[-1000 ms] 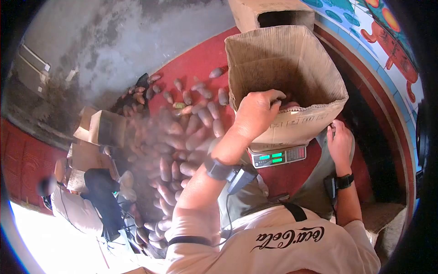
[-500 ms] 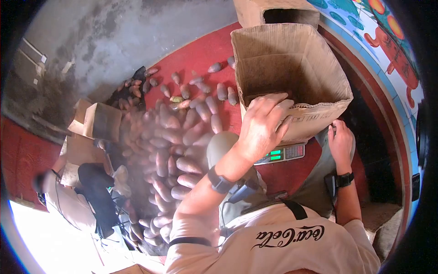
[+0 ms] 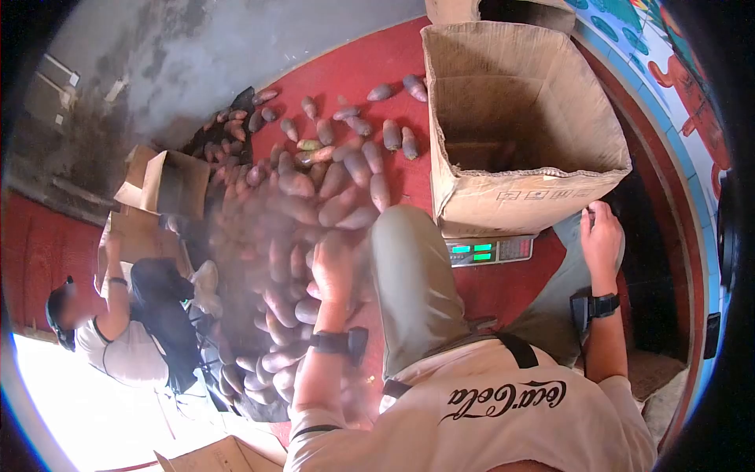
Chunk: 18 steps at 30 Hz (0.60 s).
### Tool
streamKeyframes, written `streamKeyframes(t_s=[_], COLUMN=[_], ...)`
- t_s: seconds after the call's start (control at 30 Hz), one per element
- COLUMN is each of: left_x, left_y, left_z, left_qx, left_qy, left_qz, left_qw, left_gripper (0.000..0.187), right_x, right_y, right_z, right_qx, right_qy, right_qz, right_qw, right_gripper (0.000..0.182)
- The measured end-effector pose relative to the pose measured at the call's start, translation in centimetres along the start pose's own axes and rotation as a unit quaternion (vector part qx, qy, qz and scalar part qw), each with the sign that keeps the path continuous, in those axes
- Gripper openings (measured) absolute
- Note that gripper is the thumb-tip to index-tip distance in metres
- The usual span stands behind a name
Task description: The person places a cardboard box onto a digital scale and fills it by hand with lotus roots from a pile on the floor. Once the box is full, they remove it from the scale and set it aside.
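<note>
My left hand (image 3: 331,266) is over the heap of reddish-brown tubers (image 3: 297,211), back up; blur and haze hide its fingertips and anything under them. My right hand (image 3: 602,242) rests by my knee, beside the lower right corner of a large open cardboard box (image 3: 535,197), its fingers slightly bent and apart with nothing seen between them. The box stands upright on a scale (image 3: 515,249) with lit green digits. Its inside is shadowed, and the contents cannot be made out.
At the left, another person (image 3: 130,350) sits beside smaller open boxes (image 3: 173,185). Scattered tubers lie on the red floor (image 3: 354,71). Another box (image 3: 525,14) is behind the large one; a cardboard flap (image 3: 220,456) shows at the bottom. A painted wall (image 3: 629,47) bounds the right.
My left hand has left the large box's front rim and moved left and down to the tubers. My right hand stays near the box corner. The other person's arm is now raised toward a small box.
</note>
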State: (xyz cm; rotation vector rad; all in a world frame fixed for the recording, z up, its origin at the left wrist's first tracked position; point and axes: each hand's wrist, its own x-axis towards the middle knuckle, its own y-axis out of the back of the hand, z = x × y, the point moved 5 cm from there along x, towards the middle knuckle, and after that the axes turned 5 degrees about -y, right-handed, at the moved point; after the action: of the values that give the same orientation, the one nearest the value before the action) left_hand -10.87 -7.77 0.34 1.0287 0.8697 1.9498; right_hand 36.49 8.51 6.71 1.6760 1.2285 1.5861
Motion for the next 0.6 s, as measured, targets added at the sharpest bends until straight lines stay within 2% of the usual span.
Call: streamKeyframes(t_s=[0.07, 0.17, 0.27, 0.33, 0.4, 0.5, 0.6], left_x=[-3.7, -9.3, -15.9, -18.0, -20.2, -22.1, -22.5], left_y=[-2.1, -5.2, -9.7, -9.9, -9.7, -9.2, -8.6], left_z=[-5.7, -12.3, -20.1, -21.1, -21.8, -22.5, -21.9], left_qx=[-0.091, -0.058, 0.034, 0.062, 0.044, -0.015, 0.022], left_qy=[0.117, 0.209, 0.28, 0.307, 0.408, 0.488, 0.491], left_qz=[0.015, -0.039, -0.102, -0.145, -0.109, -0.101, -0.103], left_qw=[0.989, 0.975, 0.954, 0.939, 0.906, 0.867, 0.865], left_gripper=[0.03, 0.032, 0.03, 0.042, 0.063, 0.071, 0.072], right_x=[-0.1, 0.0, 0.0, 0.0, 0.0, 0.0, 0.0], right_y=[-0.1, -0.2, -0.3, -0.5, -0.6, -0.7, -0.7], right_z=[-0.1, -0.2, -0.4, -0.3, -0.4, -0.5, -0.7], right_qx=[0.0, -0.013, -0.02, -0.021, -0.023, -0.034, -0.047], right_qy=[-0.001, -0.012, -0.005, 0.007, 0.006, -0.002, 0.0], right_qz=[-0.001, -0.014, -0.011, -0.002, -0.004, -0.016, -0.014], right_qw=[1.0, 1.0, 1.0, 1.0, 1.0, 0.999, 0.999], right_gripper=[0.015, 0.016, 0.014, 0.013, 0.013, 0.012, 0.012])
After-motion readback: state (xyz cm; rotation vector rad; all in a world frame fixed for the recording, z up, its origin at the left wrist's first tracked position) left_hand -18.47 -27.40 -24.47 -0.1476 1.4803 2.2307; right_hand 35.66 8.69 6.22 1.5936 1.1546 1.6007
